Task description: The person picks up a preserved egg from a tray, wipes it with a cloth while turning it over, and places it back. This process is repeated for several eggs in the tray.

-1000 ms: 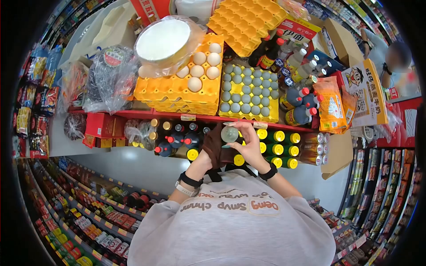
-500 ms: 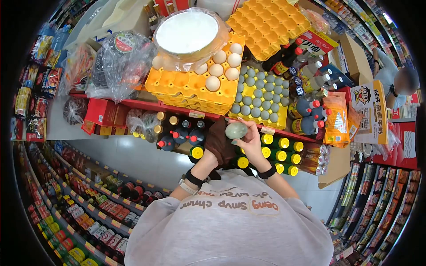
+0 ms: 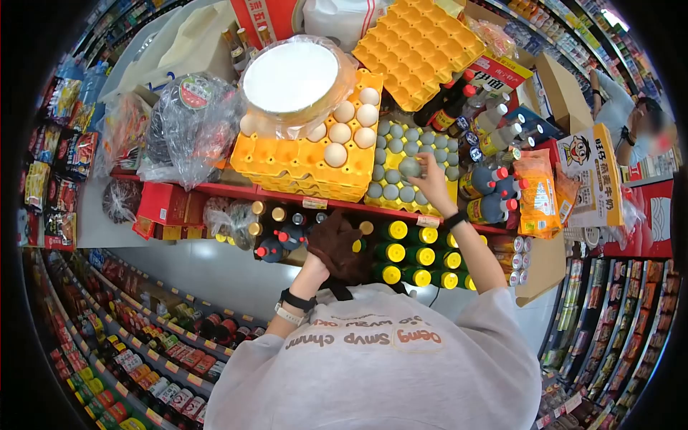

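Note:
My right hand point(image 3: 430, 180) reaches over a yellow tray point(image 3: 396, 155) filled with rows of blue-green eggs point(image 3: 390, 192). Its fingers close around one larger-looking greenish egg point(image 3: 409, 168), which overlaps the rows in this view. Lower and to the left, my left hand point(image 3: 317, 269) is gripping a dark brown cloth point(image 3: 335, 247) in front of the counter's red edge; the cloth hides most of its fingers. Left of the green-egg tray stands a stack of orange egg trays point(image 3: 287, 166) with several pale eggs point(image 3: 340, 133) on top.
A round, plastic-wrapped white item point(image 3: 289, 79) rests on the orange stack. Behind lies another orange tray point(image 3: 418, 51). Bottles point(image 3: 494, 188) and an orange bag point(image 3: 539, 193) stand to the right. Yellow-capped bottles point(image 3: 425, 256) line up below the counter. Another person point(image 3: 618, 107) is at the far right.
My right hand has carried the egg away from the cloth, up and right to the green-egg tray. My left hand has drawn down and left with the cloth.

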Available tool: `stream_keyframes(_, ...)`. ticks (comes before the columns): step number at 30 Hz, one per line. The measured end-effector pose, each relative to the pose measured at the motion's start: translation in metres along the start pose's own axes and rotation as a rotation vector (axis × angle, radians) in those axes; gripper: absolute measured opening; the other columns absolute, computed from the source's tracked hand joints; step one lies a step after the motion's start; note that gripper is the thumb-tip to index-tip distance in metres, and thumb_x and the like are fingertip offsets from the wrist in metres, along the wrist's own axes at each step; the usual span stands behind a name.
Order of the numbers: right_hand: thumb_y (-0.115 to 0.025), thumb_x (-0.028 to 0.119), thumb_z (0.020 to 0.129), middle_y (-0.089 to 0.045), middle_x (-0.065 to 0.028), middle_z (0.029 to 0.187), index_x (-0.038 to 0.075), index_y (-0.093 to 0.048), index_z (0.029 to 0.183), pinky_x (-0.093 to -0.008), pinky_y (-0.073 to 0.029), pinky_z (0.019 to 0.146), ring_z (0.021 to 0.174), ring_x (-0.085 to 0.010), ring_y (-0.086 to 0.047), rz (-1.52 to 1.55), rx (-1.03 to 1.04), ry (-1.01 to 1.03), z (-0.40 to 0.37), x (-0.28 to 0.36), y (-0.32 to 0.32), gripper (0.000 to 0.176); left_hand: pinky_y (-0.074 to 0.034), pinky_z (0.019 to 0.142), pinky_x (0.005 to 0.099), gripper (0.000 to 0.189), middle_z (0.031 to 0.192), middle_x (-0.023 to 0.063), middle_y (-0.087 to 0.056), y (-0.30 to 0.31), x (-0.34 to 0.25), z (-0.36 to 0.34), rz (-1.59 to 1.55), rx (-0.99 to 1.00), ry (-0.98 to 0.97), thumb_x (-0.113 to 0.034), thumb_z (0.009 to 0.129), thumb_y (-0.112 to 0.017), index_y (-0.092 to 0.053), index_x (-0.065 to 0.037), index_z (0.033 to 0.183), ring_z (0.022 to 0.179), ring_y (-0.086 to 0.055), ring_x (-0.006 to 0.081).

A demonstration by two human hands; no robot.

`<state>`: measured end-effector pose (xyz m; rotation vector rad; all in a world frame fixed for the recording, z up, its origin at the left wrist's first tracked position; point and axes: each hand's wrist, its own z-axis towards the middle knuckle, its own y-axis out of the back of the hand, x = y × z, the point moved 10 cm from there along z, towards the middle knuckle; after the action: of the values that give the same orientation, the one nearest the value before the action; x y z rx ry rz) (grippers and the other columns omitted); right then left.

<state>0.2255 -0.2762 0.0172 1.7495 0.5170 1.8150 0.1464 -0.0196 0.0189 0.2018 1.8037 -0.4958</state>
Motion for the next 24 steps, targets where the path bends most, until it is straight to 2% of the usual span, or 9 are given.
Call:
stream_keyframes(2,-0.074,0.008,0.066,-0.060,-0.0122,0.093,0.006,-0.053,0.104,-0.0378,-0.046,0.076,0.094,-0.0293,-0.055,-0.181,-0.027,0.102,0.018,-0.006,-0.006,0.043,-0.044,0.056,0.0251,0.013,0.076,0.0005,-0.054,-0.003,0.023,-0.019,-0.732,-0.192,0.391,-0.013,0.082,-0.062,-0.052,-0.007,0.088,0.067,-0.053,0.0125)
stream_keyframes(3,-0.074,0.008,0.066,-0.060,-0.0122,0.093,0.006,-0.053,0.104,-0.0378,-0.046,0.076,0.094,-0.0293,-0.055,-0.176,-0.030,0.109,0.026,-0.011,-0.011,0.043,-0.044,0.056,0.0251,0.013,0.076,0.0005,-0.054,0.002,0.041,-0.019,-0.727,-0.195,0.383,-0.013,0.082,-0.062,-0.052,-0.007,0.088,0.067,-0.053,0.0125)
stream_keyframes(6,-0.075,0.015,0.066,-0.059,-0.0149,0.097,0.007,-0.058,0.094,-0.0409,-0.047,0.076,0.095,-0.0326,-0.054,-0.357,-0.035,0.124,0.045,-0.021,-0.031,0.034,-0.046,0.056,0.0218,0.012,0.082,-0.0007,-0.054,0.013,0.016,-0.009,0.532,-0.003,-0.138,-0.011,0.085,-0.059,-0.054,-0.008,0.095,0.069,-0.054,0.0076)
stream_keyframes(7,-0.075,0.015,0.066,-0.059,-0.0149,0.097,0.007,-0.058,0.094,-0.0409,-0.047,0.076,0.095,-0.0326,-0.054,-0.348,-0.034,0.127,0.050,-0.026,-0.037,0.034,-0.046,0.056,0.0218,0.012,0.082,-0.0007,-0.054,0.010,0.000,-0.014,0.538,-0.008,-0.136,-0.011,0.085,-0.059,-0.054,-0.008,0.095,0.069,-0.054,0.0076)
stream_keyframes(9,-0.075,0.017,0.066,-0.059,-0.0177,0.096,0.007,-0.059,0.093,-0.0403,-0.048,0.073,0.093,-0.0324,-0.055,-0.496,0.042,0.105,0.058,-0.039,-0.055,0.033,-0.046,0.061,0.0222,0.010,0.084,-0.0004,-0.054,0.015,0.012,-0.023,-0.219,-0.113,0.160,-0.011,0.085,-0.060,-0.053,-0.007,0.091,0.074,-0.054,0.0079)
stream_keyframes(14,-0.080,0.015,0.058,-0.060,-0.0162,0.080,0.003,-0.045,0.091,-0.0419,-0.048,0.070,0.080,-0.0344,-0.059,-0.510,0.094,0.103,0.066,-0.044,-0.072,0.049,-0.046,0.065,0.0228,0.008,0.083,-0.0004,-0.054,0.038,0.033,-0.031,-0.151,-0.162,0.139,-0.013,0.086,-0.058,-0.052,-0.008,0.089,0.076,-0.053,0.0083)
stream_keyframes(18,-0.079,0.016,0.059,-0.060,-0.0156,0.084,0.005,-0.048,0.092,-0.0411,-0.045,0.077,0.085,-0.0333,-0.058,-0.582,0.155,0.064,0.069,-0.048,-0.080,0.046,-0.042,0.064,0.0215,0.011,0.078,-0.0024,-0.052,0.046,0.047,-0.032,-0.379,-0.202,0.169,-0.011,0.083,-0.061,-0.051,-0.009,0.083,0.071,-0.049,0.0067)
stream_keyframes(22,-0.078,0.019,0.060,-0.058,-0.0117,0.089,0.007,-0.053,0.093,-0.0411,-0.038,0.087,0.093,-0.0292,-0.054,-0.624,0.064,0.258,0.065,-0.034,-0.074,0.043,-0.041,0.062,0.0212,0.009,0.078,-0.0020,-0.052,0.047,0.045,-0.030,-0.317,-0.228,0.140,-0.010,0.084,-0.060,-0.051,-0.009,0.083,0.071,-0.050,0.0067)
stream_keyframes(24,-0.077,0.023,0.062,-0.057,-0.0091,0.090,0.008,-0.056,0.093,-0.0416,-0.037,0.088,0.093,-0.0267,-0.054,-0.649,0.012,0.305,0.061,-0.031,-0.073,0.041,-0.047,0.073,0.0242,0.012,0.091,0.0005,-0.055,0.054,0.068,-0.032,-0.382,-0.169,0.113,-0.017,0.091,-0.050,-0.052,-0.008,0.099,0.084,-0.055,0.0104)
